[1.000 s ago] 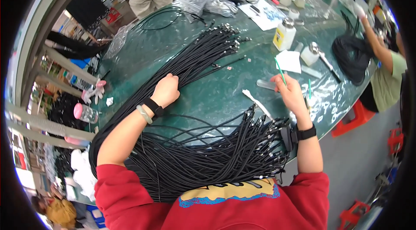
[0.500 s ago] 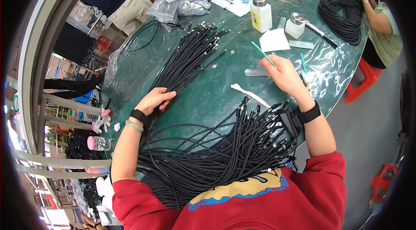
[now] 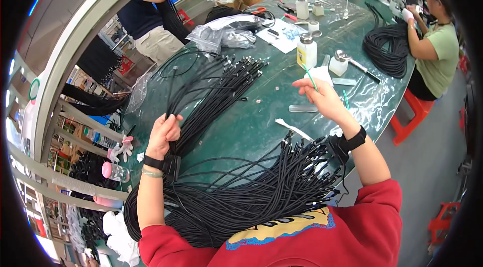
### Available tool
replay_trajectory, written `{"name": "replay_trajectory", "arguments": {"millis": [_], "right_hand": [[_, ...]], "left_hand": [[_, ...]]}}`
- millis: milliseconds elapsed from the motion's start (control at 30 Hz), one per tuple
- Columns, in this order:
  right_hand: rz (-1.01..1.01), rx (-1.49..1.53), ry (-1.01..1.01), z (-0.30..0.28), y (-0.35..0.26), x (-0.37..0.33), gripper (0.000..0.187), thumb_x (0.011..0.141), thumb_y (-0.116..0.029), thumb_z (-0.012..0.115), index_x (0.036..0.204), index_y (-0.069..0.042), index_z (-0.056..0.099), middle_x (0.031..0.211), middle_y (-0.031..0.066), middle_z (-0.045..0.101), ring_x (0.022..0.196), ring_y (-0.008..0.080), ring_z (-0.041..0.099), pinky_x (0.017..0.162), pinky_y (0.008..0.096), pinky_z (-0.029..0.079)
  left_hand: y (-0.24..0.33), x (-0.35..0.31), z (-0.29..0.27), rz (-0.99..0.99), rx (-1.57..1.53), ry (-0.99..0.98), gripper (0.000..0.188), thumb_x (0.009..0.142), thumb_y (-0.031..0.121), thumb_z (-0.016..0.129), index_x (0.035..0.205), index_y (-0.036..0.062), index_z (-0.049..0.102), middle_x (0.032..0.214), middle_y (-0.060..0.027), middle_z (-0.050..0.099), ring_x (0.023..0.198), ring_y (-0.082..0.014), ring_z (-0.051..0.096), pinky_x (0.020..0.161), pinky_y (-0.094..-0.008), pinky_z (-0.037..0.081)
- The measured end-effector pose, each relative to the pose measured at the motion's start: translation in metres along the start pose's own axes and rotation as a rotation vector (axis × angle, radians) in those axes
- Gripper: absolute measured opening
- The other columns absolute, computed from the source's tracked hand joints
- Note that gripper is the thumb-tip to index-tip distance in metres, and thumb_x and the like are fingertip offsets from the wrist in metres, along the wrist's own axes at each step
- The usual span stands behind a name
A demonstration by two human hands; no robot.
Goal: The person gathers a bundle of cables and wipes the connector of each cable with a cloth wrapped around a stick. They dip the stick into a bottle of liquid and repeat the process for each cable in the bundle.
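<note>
two hands: busy at mid-frame
left hand: grasping black cables
right hand: pinching green stick
tip: keep cable bundle taut, untangled

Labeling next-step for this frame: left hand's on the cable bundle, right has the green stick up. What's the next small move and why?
Probably bring the left hand with its single black cable toward the right hand. The left hand has lifted one cable off the bundle of black cables; the right holds a thin green stick raised above the green table, touching no cable yet.
</note>
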State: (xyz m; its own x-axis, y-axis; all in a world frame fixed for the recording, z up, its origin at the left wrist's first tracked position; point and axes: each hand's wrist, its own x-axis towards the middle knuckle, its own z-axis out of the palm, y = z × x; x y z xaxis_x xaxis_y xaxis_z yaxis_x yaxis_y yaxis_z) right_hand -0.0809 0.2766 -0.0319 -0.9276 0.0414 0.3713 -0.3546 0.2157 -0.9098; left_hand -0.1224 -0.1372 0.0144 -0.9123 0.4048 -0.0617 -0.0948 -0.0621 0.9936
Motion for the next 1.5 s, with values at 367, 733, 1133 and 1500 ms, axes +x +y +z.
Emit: {"name": "replay_trajectory", "arguments": {"millis": [367,733,1133,1500], "right_hand": [[0.100,0.192,-0.682,0.146,-0.126,0.007,0.035,0.072,-0.029,0.065,0.091,0.000,0.059,0.067,0.0038,0.058,0.062,0.0095,0.052,0.058,0.0263,0.043],[0.017,0.393,-0.522,0.156,-0.152,0.008,0.025,0.074,-0.025,0.065,0.084,-0.004,0.058,0.062,-0.0017,0.053,0.050,0.0033,0.043,0.042,0.0185,0.027],[0.370,0.352,-0.672,0.146,-0.128,0.022,0.024,0.077,-0.028,0.062,0.087,-0.006,0.058,0.066,-0.0017,0.055,0.051,0.0026,0.044,0.039,0.0180,0.021],[-0.004,0.635,-0.295,0.139,-0.124,0.050,0.018,0.079,-0.023,0.059,0.088,-0.008,0.055,0.072,0.0021,0.059,0.055,0.0057,0.050,0.046,0.0190,0.037]], "left_hand": [[-0.017,-0.069,0.057,0.121,0.297,-0.077,0.020,0.086,0.022,0.047,0.089,0.0018,0.050,0.049,0.0009,0.045,0.043,-0.0075,0.040,0.043,-0.0214,0.031],[0.017,-0.062,0.083,0.027,-0.013,-0.380,0.018,0.088,0.018,0.043,0.095,0.0010,0.047,0.058,-0.0001,0.049,0.048,-0.0077,0.044,0.047,-0.0203,0.034],[-0.006,-0.057,0.091,0.139,0.094,-0.148,0.024,0.091,0.022,0.040,0.095,0.0001,0.048,0.059,0.0027,0.040,0.047,-0.0058,0.037,0.046,-0.0186,0.031],[0.009,-0.042,0.116,-0.031,0.027,-0.442,0.035,0.091,0.031,0.037,0.103,-0.0012,0.043,0.062,0.0005,0.041,0.052,-0.0072,0.039,0.049,-0.0203,0.032]]}}
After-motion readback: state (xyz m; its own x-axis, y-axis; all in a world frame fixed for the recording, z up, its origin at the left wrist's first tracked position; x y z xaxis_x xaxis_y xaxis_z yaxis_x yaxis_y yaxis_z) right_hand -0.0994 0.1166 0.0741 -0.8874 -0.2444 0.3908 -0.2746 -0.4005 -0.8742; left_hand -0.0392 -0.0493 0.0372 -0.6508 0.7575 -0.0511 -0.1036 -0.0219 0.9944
